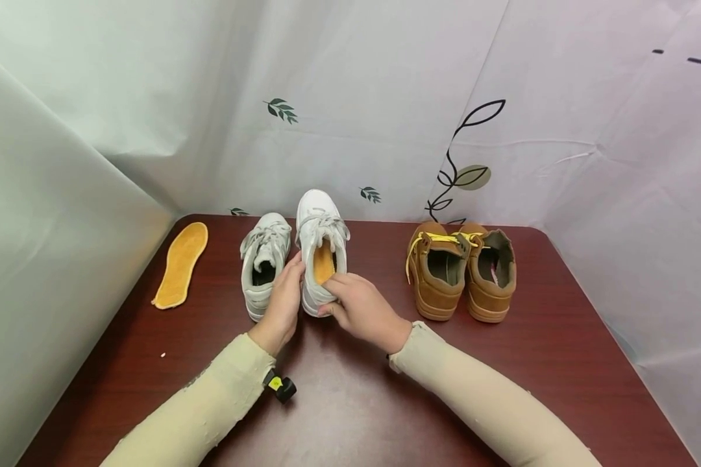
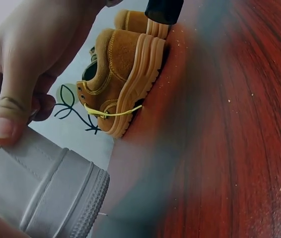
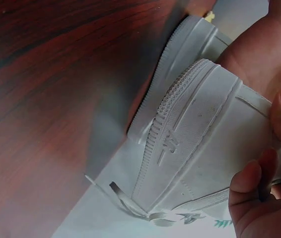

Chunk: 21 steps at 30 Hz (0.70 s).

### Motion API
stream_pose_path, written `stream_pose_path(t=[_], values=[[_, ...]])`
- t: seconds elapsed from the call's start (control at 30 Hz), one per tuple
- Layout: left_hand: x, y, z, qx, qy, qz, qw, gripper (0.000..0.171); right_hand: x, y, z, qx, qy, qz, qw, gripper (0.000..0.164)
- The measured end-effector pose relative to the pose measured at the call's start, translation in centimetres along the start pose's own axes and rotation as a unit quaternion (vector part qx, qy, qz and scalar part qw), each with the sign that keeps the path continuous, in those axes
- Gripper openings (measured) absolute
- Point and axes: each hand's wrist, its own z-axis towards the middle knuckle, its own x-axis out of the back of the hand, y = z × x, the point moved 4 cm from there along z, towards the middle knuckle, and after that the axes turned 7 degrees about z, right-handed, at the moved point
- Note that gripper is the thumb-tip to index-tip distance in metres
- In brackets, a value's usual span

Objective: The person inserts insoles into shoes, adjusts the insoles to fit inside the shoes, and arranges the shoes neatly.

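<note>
Near the frame's centre, the right-hand white shoe [image 1: 318, 224] contains an orange insole [image 1: 324, 263]. The left hand [image 1: 282, 301], angled from lower left, braces its side, fingers fairly straight; the right hand [image 1: 365, 310] pinches its heel.

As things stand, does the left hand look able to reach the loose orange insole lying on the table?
Probably yes: the loose insole lies uncovered. But the left hand rests against one white shoe, and the other white shoe stands partly between.
</note>
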Motion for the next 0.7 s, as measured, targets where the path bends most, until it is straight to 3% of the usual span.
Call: stream_pose_path(t=[0.47,0.7], values=[[0.1,-1.8,0.7,0.04,-0.003,0.039,0.9984,0.065,-2.5,1.4,0.7,-0.016,-0.037,0.012,0.999,0.026],[0.0,-1.5,-0.4,0.055,-0.009,0.097,0.9937,0.071,-3.4,1.9,1.2,-0.029,-0.039,0.021,0.999,0.029]])
